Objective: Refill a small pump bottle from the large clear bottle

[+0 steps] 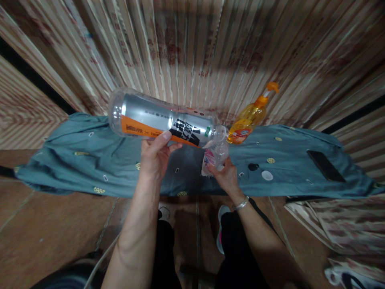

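The left hand [156, 154] grips a big clear bottle [164, 120] with a silver and orange label, tipped on its side, base to the left, open neck to the right. That neck meets the mouth of a small bottle [217, 154], which the right hand [227, 176] clasps from below and holds upright over a blue-green cloth [90, 156]. The big bottle looks nearly empty, though I cannot tell if liquid is running. The pour seems the step in hand; it would go best with the 2 mouths kept lined up, the tilt raised slowly and the small bottle held steady. Right of the hands stand an orange pump bottle [251, 116], 2 caps [261, 171] and a dark phone [326, 165].
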A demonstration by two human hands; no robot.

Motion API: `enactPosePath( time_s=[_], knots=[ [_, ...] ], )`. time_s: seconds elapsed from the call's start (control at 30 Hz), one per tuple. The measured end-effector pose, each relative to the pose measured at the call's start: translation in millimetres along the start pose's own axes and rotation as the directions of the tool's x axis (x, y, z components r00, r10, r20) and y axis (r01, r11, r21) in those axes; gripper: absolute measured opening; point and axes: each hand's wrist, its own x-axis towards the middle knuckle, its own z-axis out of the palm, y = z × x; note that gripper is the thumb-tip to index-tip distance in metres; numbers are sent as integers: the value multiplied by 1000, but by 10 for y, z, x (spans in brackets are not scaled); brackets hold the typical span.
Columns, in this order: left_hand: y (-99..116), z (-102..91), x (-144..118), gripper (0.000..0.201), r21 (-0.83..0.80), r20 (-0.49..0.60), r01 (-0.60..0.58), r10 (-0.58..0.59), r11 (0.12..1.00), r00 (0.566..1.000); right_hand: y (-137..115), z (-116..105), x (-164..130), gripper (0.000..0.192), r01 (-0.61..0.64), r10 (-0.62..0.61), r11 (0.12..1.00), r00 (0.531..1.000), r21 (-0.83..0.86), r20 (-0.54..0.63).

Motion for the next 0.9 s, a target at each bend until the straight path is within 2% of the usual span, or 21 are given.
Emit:
enactPosePath(
  time_s=[0.4,0.63,0.9],
  knots=[
    [0,4,-2,35,-6,-33,16,-16,1000,999,-36,-18,-6,61,2,-2,1000,1000,19,14],
    [-13,-33,6,31,31,11,2,-2,1000,1000,-23,-6,-2,59,12,-12,1000,1000,17,-1],
    [-8,-15,-3,32,0,-6,16,-16,1000,1000,-24,-9,-6,57,-7,7,1000,1000,3,3]
  ],
)
